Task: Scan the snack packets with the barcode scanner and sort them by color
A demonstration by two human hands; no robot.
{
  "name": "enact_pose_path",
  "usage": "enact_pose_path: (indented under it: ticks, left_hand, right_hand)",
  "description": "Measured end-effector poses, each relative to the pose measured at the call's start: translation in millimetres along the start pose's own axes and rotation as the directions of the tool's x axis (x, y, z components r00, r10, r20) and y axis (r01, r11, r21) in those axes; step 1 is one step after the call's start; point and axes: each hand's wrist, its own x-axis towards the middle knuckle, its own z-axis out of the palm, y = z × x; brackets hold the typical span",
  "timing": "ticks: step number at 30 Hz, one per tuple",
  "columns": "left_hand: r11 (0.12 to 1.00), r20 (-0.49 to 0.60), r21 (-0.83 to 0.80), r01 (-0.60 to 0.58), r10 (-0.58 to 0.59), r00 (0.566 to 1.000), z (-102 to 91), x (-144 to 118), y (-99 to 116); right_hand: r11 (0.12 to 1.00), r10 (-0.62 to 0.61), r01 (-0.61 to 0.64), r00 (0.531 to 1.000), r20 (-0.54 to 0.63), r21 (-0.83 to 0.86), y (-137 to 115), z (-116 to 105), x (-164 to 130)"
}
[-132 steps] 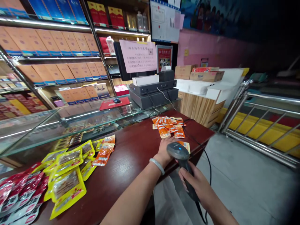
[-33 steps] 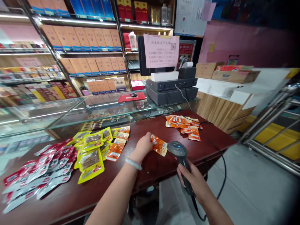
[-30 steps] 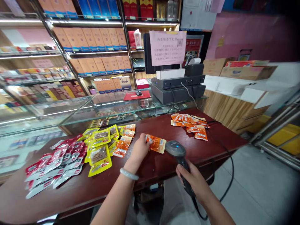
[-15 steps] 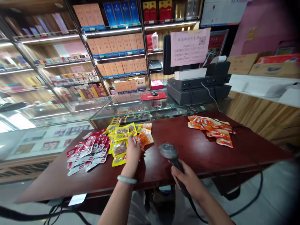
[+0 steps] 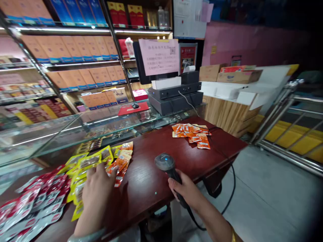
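Observation:
My right hand (image 5: 186, 191) grips the handle of a grey barcode scanner (image 5: 165, 163) held over the dark red table (image 5: 156, 181); its black cable runs off the table's right edge. My left hand (image 5: 97, 188) lies palm down, fingers spread, on the yellow snack packets (image 5: 85, 163), its fingertips at a small stack of orange packets (image 5: 121, 163). Whether it holds a packet is hidden under the palm. A second pile of orange packets (image 5: 191, 133) lies at the far right of the table. Red and white packets (image 5: 32, 201) spread out at the left.
Behind the table stands a glass counter (image 5: 75, 129) with a cash register (image 5: 175, 95), a pink paper sign (image 5: 158, 57) and a red mouse pad (image 5: 132, 108). Shelves of boxed goods (image 5: 70, 50) fill the back wall. A steel railing (image 5: 285, 117) and grey floor lie to the right.
My left hand carried an orange packet from near the scanner leftward to the stack by the yellow packets, and now rests flat there. The scanner stays in my right hand. The camera view swung around.

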Motion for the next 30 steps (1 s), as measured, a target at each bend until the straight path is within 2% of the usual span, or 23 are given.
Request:
enact_pose_path:
  ticks: [2,4,5,6,9,10,12,15,19,23,26,30]
  left_hand:
    - [0.986,-0.050,-0.092,-0.139,0.135,0.990,5.2,5,31]
    - [0.917,-0.052,-0.256,-0.307,0.304,0.951,19.6,7,77]
    - [0.864,-0.026,-0.358,-0.354,0.370,0.929,29.7,7,104]
    - [0.802,0.024,-0.467,-0.373,0.433,0.901,40.8,6,132]
    - [0.659,0.192,-0.695,-0.287,0.555,0.809,71.7,-1,216]
    - [0.635,0.217,-0.723,-0.274,0.585,0.781,78.6,-3,240]
    - [0.660,0.262,-0.692,-0.295,0.609,0.749,86.0,-7,281]
    - [0.724,0.274,-0.557,-0.407,0.622,0.733,86.7,-10,322]
    - [0.767,0.233,-0.419,-0.486,0.608,0.759,89.3,-9,351]
    - [0.788,0.259,-0.419,-0.452,0.581,0.772,95.9,-5,357]
    - [0.795,0.315,-0.465,-0.391,0.561,0.766,95.6,-1,345]
    - [0.790,0.319,-0.512,-0.338,0.540,0.779,91.1,2,307]
  right_hand:
    - [0.999,-0.021,0.023,0.998,-0.053,0.025,-4,-11,0]
    - [0.998,-0.039,0.044,0.993,-0.113,0.041,-8,-22,0]
    - [0.998,-0.042,0.049,0.989,-0.143,0.045,-10,-28,-1]
    - [0.998,-0.041,0.050,0.984,-0.175,0.047,-12,-34,-3]
    - [0.998,-0.030,0.044,0.962,-0.272,0.045,-17,-53,-9]
    - [0.998,-0.029,0.044,0.952,-0.304,0.040,-18,-58,-12]
    - [0.998,-0.029,0.045,0.932,-0.361,0.036,-19,-68,-18]
    - [0.998,-0.025,0.047,0.902,-0.430,0.041,-18,-80,-26]
    - [0.999,-0.003,0.028,0.883,-0.469,0.045,-14,-89,-33]
    - [0.999,0.018,0.002,0.879,-0.477,0.042,-11,-91,-36]
    - [1.000,0.007,0.006,0.889,-0.459,0.027,-11,-88,-36]
    - [0.999,-0.008,0.021,0.907,-0.422,0.026,-10,-79,-34]
